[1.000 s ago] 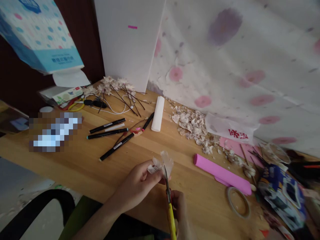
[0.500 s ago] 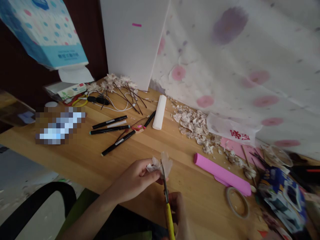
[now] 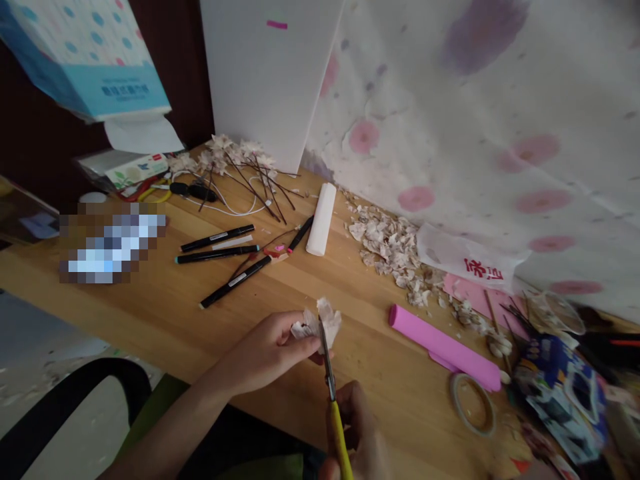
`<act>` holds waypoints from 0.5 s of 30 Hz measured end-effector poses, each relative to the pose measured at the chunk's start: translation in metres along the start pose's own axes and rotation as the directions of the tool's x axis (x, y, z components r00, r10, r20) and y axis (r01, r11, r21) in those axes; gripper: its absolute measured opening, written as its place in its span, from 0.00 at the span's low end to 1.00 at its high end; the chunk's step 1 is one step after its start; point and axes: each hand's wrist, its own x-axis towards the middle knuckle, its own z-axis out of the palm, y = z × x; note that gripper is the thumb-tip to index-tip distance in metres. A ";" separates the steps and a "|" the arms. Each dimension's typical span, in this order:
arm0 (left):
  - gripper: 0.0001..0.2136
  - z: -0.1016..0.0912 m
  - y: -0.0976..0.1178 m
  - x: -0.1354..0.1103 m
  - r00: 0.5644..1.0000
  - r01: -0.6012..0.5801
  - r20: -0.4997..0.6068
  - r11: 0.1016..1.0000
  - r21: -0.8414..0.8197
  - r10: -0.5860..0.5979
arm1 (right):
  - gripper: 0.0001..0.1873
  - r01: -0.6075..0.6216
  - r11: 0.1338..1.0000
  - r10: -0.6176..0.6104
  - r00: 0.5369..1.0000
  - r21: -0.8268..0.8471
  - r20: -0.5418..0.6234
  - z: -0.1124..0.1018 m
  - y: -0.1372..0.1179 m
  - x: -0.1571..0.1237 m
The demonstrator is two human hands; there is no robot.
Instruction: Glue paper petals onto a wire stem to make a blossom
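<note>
Between the thumb and fingers of my left hand (image 3: 280, 347) is a thin, whitish, petal-like piece (image 3: 328, 320), its ragged edges sticking up past the fingertips. My right hand (image 3: 355, 427) is wrapped round the yellow handles of a pair of scissors (image 3: 339, 433). The scissor blades point away from me and lie against the petal piece, close to my left thumb. Whether the blades are fully closed on it I cannot tell. My right fingers are partly hidden behind the handle.
Several black markers (image 3: 235, 283) and a white roll (image 3: 321, 220) lie ahead. Behind are brown-stemmed pale flowers (image 3: 220, 157). To the right are a heap of loose petals (image 3: 387, 243), a pink roll (image 3: 445, 347), a tape roll (image 3: 473, 404) and a blue packet (image 3: 565, 393).
The camera view has shifted slightly. Both hands still hold the petal piece and the scissors close together, and the petal piece has turned a little against the blades.
</note>
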 end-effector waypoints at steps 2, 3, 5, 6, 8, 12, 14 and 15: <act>0.09 -0.002 -0.001 0.000 1.000 0.001 0.008 1.000 -0.009 -0.001 | 0.44 -0.022 1.000 0.022 1.000 0.016 -0.002 0.001 0.000 0.002; 0.09 -0.003 -0.002 -0.001 1.000 -0.001 0.007 1.000 -0.005 0.001 | 0.44 -0.017 0.999 0.017 1.000 0.033 0.001 0.002 0.002 0.002; 0.08 -0.008 -0.003 -0.002 1.000 -0.008 -0.010 0.999 0.035 0.008 | 0.43 0.017 0.997 -0.016 1.000 0.074 -0.019 0.003 0.006 0.003; 0.08 -0.012 -0.004 -0.003 0.999 -0.012 -0.036 0.998 0.060 0.014 | 0.43 0.037 0.995 -0.034 0.999 0.094 -0.029 0.003 0.007 0.003; 0.09 -0.020 -0.007 -0.005 0.994 -0.026 -0.104 0.993 0.114 0.038 | 0.43 0.047 0.987 -0.044 0.999 0.157 -0.021 0.001 0.011 0.004; 0.12 -0.031 -0.015 -0.007 0.962 -0.058 -0.240 0.957 0.284 0.129 | 0.39 -0.113 0.928 0.080 0.991 0.355 0.106 -0.009 0.012 0.013; 0.12 -0.029 -0.020 -0.003 0.960 -0.050 -0.242 0.938 0.344 0.140 | 0.39 -0.174 0.900 0.113 0.979 0.400 0.170 -0.016 0.011 0.021; 0.11 -0.026 -0.023 0.001 0.968 -0.042 -0.218 0.938 0.344 0.124 | 0.39 -0.187 0.895 0.114 0.974 0.405 0.197 -0.021 0.011 0.024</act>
